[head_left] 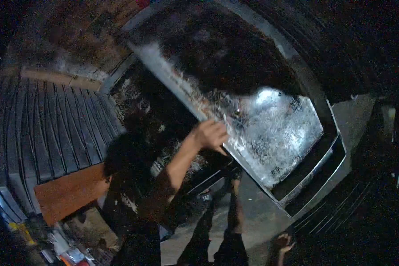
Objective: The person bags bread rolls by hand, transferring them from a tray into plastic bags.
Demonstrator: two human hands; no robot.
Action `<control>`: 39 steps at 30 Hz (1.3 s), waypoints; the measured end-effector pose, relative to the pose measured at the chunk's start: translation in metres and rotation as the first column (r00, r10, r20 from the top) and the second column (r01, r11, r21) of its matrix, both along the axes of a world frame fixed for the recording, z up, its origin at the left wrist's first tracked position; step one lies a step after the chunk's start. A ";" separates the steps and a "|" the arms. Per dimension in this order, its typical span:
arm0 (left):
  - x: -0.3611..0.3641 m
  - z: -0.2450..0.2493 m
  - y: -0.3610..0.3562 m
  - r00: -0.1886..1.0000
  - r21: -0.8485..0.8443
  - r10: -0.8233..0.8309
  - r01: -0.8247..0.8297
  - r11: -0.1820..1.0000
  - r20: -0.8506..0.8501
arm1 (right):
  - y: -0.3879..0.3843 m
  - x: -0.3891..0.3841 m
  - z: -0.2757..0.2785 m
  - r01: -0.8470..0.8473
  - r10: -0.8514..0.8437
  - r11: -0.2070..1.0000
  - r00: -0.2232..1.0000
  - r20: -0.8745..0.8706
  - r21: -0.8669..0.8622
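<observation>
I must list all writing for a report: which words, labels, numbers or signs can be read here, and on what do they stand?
No text can be read in this picture.
Sheet: only scratches and glare, no writing.
Coloured items, bottom left: too dark and blurred to tell whether they carry any print.

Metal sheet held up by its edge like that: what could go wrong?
The left hand grips the metal sheet by its bare edge, which might cut the palm. Only that hand seems to hold it; the right hand is open and well apart, so the tilted sheet could slip.
</observation>
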State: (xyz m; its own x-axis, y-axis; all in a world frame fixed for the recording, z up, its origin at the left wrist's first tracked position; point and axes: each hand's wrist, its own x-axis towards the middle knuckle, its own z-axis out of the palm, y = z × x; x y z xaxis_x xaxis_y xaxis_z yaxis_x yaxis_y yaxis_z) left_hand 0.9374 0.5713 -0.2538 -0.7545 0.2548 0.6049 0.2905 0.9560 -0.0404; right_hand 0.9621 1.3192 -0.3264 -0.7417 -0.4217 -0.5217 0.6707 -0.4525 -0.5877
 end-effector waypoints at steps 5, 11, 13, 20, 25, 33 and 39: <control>0.021 0.028 -0.052 0.971 0.037 -0.032 0.024 0.999 0.235 | -0.154 -0.094 0.073 0.277 -0.348 0.875 0.931 0.116 0.398; 0.054 0.043 -0.015 0.881 0.300 0.255 -0.388 0.871 0.400 | -0.311 -0.107 0.039 0.167 -0.119 0.869 0.984 -0.131 0.465; 0.082 0.049 0.018 0.820 0.497 0.461 -0.572 0.653 0.338 | -0.326 -0.100 0.020 0.192 -0.182 0.936 0.981 -0.060 0.295; 0.267 -0.028 0.291 0.711 0.759 0.291 -0.645 -0.092 0.640 | -0.344 -0.097 -0.037 0.215 -0.216 0.976 0.975 -0.042 -0.018; 0.330 0.012 0.306 0.806 0.812 -0.112 -0.584 0.010 0.581 | -0.357 -0.096 -0.036 -0.001 0.019 0.971 0.997 -0.075 0.238; 0.304 0.158 0.279 0.608 0.624 -0.158 -0.776 0.086 0.778 | -0.061 0.025 0.105 -0.175 0.670 -0.116 0.713 0.207 0.978; 0.232 0.183 0.269 0.970 0.479 -0.009 -0.129 -0.868 0.244 | 0.129 0.133 0.180 0.507 -0.670 0.667 0.729 0.141 0.546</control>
State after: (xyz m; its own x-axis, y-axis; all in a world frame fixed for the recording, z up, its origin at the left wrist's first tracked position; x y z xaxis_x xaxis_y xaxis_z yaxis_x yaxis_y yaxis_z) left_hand 1.1694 0.8407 -0.0704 -0.6388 -0.5140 -0.5725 0.1498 -0.8130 0.5627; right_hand 1.0951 1.4484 -0.1463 -0.5148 0.3858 -0.7656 0.5296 -0.5592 -0.6378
